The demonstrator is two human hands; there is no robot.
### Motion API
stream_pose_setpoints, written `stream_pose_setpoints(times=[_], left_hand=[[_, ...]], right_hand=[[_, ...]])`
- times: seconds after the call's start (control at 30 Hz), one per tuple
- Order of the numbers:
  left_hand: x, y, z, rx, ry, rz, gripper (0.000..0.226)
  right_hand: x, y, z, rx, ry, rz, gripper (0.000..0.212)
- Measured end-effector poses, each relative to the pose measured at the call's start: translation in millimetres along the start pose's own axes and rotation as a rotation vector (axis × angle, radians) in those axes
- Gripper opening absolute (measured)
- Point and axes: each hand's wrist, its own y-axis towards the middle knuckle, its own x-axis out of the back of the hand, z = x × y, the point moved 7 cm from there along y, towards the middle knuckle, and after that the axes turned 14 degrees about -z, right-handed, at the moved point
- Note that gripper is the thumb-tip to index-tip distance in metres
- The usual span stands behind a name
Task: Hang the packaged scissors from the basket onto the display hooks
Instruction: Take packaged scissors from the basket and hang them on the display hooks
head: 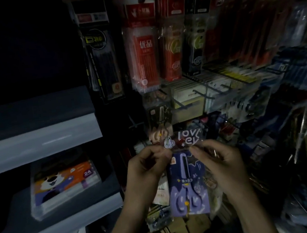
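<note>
In front of the peg display, packaged scissors (187,185): held upright in mid-air between both hands, on no hook; purple card, blades up, handles down, clear header on top printed "lovely".
Left hand (145,167): curled, thumb and forefinger pinching the left edge of the clear header.
Right hand (218,162): curled likewise, thumb and forefinger pinching the header's right edge, remaining fingers folded beside the card.
Hung scissors pack (159,119): dark card, just above and behind the held one, blurred; hook itself not discernible.
Display hooks (185,102): dark prongs jutting forward, right of the hung pack, over pale cards.
Red refill packs (144,53): hanging in the upper row, clear sleeves, white lettering.
Black pen pack (103,64): hanging just left of the red ones.
Grey shelves (39,138): stepped, at the left.
Clear plastic case (64,183): lying tilted on the lower grey shelf, cartoon animal and "24" on the lid.
Loose packs (161,218): heaped below the hands, too dark to name.
</note>
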Motion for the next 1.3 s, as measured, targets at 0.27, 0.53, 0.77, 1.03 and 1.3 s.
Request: stream_pose_setpoints(times=[0.27,0.53,0.77,1.03,1.3], left_hand=[[-23,4,11,-0.024,0.083,-0.245,0.011],[-37,5,4,-0.139,0.223,-0.409,0.011],[-32,19,-28,-0.258,0.338,-0.452,0.016],[-49,4,-39,-0.262,0.257,-0.293,0.016],[-58,4,-60,-0.342,0.171,-0.268,0.022]], right_hand=[[-5,46,-26,-0.097,0.101,0.194,0.009],[-1,80,-40,-0.026,0.144,0.243,0.011],[1,97,-51,0.037,0.080,0.212,0.005],[-2,103,-47,0.059,0.129,0.225,0.005],[-5,101,-29,0.124,0.134,0.278,0.008]])
